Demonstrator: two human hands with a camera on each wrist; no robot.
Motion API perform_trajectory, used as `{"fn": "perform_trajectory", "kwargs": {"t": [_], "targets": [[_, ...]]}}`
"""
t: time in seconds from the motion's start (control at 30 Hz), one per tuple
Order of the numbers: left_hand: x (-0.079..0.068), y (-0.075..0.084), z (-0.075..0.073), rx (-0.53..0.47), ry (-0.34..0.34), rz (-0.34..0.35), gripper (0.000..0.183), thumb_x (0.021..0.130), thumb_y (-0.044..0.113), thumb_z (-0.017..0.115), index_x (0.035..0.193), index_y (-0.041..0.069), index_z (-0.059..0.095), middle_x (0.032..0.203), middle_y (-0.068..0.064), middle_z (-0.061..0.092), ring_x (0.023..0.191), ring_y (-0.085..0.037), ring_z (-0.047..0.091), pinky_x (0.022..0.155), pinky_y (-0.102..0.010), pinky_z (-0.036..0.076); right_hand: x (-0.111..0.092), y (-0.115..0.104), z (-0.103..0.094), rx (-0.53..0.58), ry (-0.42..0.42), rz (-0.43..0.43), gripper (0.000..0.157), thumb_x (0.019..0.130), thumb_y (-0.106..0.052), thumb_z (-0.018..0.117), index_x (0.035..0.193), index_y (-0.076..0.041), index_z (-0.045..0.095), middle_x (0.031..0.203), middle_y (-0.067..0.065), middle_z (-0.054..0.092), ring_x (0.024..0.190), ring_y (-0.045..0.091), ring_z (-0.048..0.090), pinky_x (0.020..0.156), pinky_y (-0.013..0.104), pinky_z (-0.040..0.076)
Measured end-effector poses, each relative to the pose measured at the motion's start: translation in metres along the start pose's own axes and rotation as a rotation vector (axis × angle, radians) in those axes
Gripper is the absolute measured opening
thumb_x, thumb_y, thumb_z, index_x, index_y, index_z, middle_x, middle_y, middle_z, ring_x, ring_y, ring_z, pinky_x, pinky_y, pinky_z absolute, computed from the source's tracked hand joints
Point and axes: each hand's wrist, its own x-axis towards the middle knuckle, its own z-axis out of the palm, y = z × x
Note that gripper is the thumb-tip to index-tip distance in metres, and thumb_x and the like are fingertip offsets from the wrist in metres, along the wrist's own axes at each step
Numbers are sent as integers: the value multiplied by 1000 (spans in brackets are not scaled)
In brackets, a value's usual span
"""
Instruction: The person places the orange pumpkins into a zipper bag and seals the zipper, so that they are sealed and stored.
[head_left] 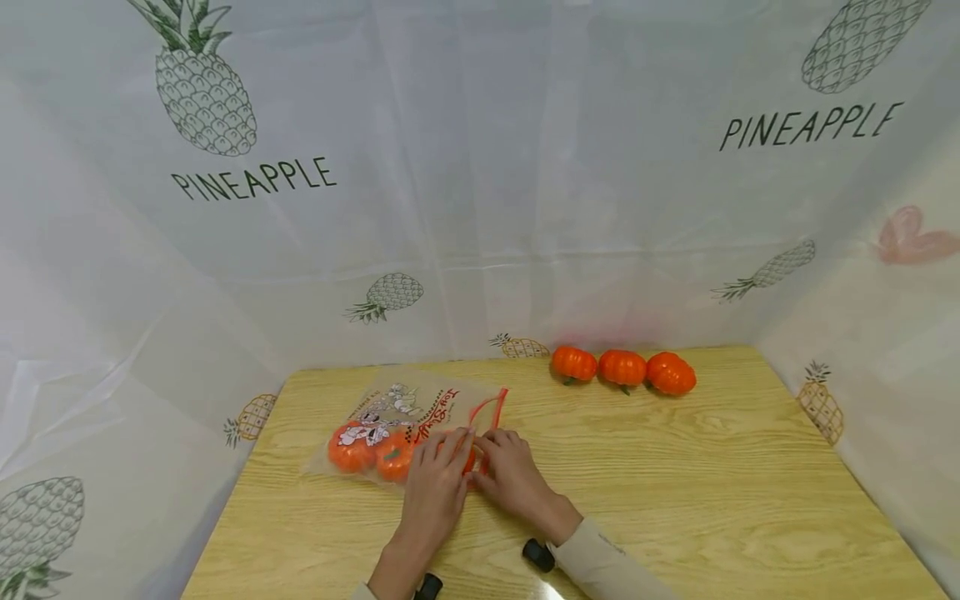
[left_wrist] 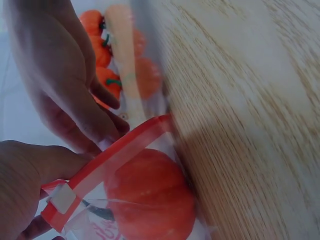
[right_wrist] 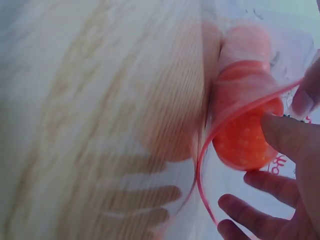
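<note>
A translucent printed bag (head_left: 401, 400) with a red zip edge (head_left: 501, 407) lies on the table. Through it show orange toy pumpkins (head_left: 351, 447) with green stems. My left hand (head_left: 435, 487) pinches the red edge near the white slider (left_wrist: 63, 198), as the left wrist view shows. Facing it, my right hand (head_left: 517, 477) is at the bag's mouth. In the right wrist view its thumb (right_wrist: 286, 135) touches the pumpkin (right_wrist: 245, 135) nearest the mouth, and its other fingers spread loosely below. From above, the hands cover part of that pumpkin.
Three loose orange pumpkins (head_left: 622, 367) stand in a row at the table's back edge, right of the bag. The wood-grain table (head_left: 675, 483) meets a white curtain (head_left: 480, 167) printed with pineapples behind and at both sides.
</note>
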Motion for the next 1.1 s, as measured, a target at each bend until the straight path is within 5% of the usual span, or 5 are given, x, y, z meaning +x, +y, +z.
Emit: {"fn": "perform_trajectory", "kwargs": {"t": [0.43,1.1], "targets": [[-1,-2,-1,-19,2,-3,73,67,10,99,136,9,73,132,-4,66,116,-27,59,94,-45,53,-12,22,-27,106,41,90,47,93,-15,82,133,2,67,129,16,65,121,39,57,106,60,42],[1,-3,1,-41,29,-7,74,65,6,98,134,7,73,131,-6,67,115,-30,60,92,-46,53,-44,119,-107,-18,360,202,44,89,-6,84,128,7,67,125,28,66,113,53,59,92,69,42]]}}
